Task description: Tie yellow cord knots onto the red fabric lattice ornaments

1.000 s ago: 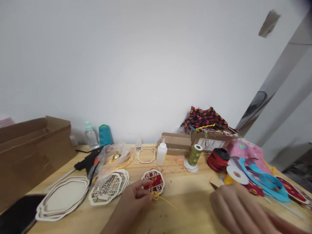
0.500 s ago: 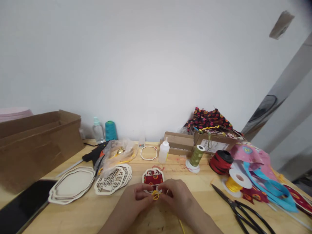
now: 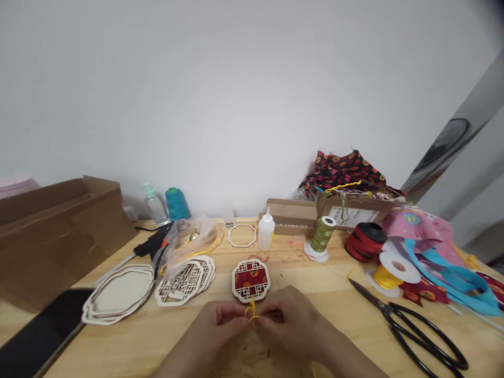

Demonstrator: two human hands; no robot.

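Observation:
A wooden lattice pendant point(image 3: 251, 281) backed with red patterned fabric lies flat on the table, a bit of red thread at its top. From its lower edge comes a yellow cord point(image 3: 251, 311), looped between my fingers. My left hand point(image 3: 222, 323) pinches one side of the loop between thumb and forefinger. On the other side, my right hand point(image 3: 285, 320) grips the cord the same way, its fingertips close to the left ones. Both hands are just below the pendant, apart from its frame. Where the cord's tail runs under my right hand is hidden.
Black scissors point(image 3: 409, 325) lie open at right, near a yellow cord spool point(image 3: 389, 273). Left are lattice pieces point(image 3: 181, 283), wooden plates point(image 3: 118, 294), a phone point(image 3: 39, 331) and a glue gun point(image 3: 153, 244). A glue bottle point(image 3: 266, 232) stands behind the pendant.
Both hands have drawn down off the pendant's lower edge, leaving the whole pendant visible. The yellow loop now stands clear below it. The view has shifted slightly.

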